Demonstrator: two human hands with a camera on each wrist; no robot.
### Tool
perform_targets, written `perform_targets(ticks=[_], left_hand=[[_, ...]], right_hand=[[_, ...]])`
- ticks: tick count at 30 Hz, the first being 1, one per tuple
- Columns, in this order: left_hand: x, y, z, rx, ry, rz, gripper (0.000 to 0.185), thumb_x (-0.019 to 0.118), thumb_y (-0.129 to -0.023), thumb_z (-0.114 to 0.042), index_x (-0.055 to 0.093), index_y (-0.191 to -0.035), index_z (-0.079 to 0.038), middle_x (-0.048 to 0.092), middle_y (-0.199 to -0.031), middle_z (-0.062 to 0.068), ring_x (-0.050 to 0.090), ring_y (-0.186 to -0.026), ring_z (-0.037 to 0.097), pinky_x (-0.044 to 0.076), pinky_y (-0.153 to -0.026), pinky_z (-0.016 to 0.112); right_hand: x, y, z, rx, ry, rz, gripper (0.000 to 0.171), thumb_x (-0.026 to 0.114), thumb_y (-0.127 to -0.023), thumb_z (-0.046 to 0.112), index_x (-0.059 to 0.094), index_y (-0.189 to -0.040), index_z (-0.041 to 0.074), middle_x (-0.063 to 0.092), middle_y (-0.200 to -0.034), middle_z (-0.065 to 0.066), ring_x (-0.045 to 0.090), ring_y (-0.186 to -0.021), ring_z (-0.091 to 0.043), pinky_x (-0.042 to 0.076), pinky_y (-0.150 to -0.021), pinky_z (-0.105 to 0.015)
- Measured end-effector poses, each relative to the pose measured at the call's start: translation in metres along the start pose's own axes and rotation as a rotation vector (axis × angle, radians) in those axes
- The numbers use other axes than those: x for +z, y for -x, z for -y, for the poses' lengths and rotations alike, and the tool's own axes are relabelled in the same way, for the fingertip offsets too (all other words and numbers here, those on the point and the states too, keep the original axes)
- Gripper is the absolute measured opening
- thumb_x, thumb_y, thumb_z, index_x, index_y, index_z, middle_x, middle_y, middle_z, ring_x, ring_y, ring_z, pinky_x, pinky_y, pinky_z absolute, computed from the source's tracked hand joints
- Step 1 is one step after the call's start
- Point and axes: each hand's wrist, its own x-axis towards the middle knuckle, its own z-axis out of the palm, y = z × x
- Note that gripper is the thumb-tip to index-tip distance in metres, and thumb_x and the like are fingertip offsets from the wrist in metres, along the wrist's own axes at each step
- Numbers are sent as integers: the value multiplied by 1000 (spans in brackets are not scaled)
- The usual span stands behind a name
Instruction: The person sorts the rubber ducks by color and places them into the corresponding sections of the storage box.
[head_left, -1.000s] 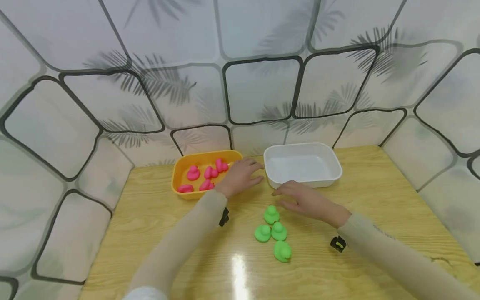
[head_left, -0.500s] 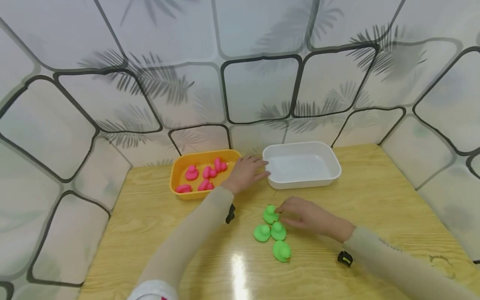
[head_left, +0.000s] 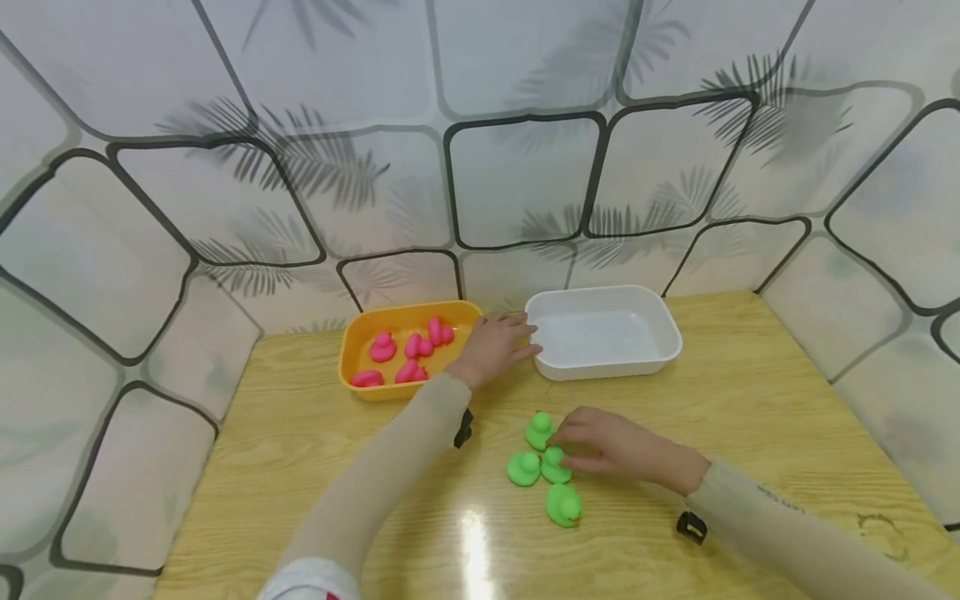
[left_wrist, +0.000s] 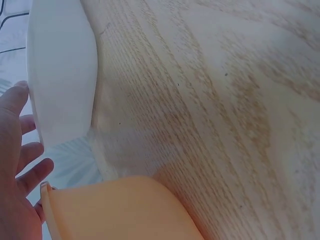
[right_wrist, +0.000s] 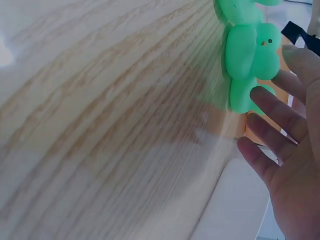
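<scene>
Several green toy ducks sit in a cluster on the wooden table. My right hand reaches over the cluster from the right, its fingertips touching the two farthest ducks. The right wrist view shows its fingers fairly straight beside a green duck, gripping nothing. My left hand rests flat between the orange tray and the white tray, fingers extended against the white tray's left rim. Several pink ducks lie in the orange tray. The white tray holds nothing.
A patterned wall stands right behind both trays. The left wrist view shows the white tray and the orange tray close together with bare wood beside them. A glare spot lies on the near table.
My right hand has drawn back from the white tray toward me and come down onto the green ducks. The left hand slid slightly right to the white tray's rim.
</scene>
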Motion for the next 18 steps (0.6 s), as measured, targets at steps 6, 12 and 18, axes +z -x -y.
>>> perform_targets(ticks=[6, 12, 18], left_hand=[[0, 0, -2, -22, 6, 9, 49, 55, -106, -50, 65, -143, -20, 52, -156, 6, 46, -144, 33, 38, -116, 56], [0, 1, -4, -39, 23, 18, 45, 56, -107, -47, 66, -141, -19, 52, -157, 6, 45, -145, 30, 38, -116, 55], [-2, 1, -8, -40, 42, 17, 44, 57, -106, -46, 66, -138, -17, 54, -155, 7, 47, -145, 29, 40, -113, 53]], right_hand=[[2, 1, 1, 14, -5, 20, 28, 75, -97, 27, 73, -122, 14, 71, -116, 3, 65, -106, -12, 57, -93, -34], [4, 0, 2, -19, -1, -5, 30, 76, -96, 25, 73, -123, 13, 71, -116, 3, 65, -106, -14, 56, -94, -35], [4, -1, 3, -14, 12, 3, 28, 77, -94, 23, 73, -121, 13, 71, -116, 3, 65, -107, -14, 56, -95, -36]])
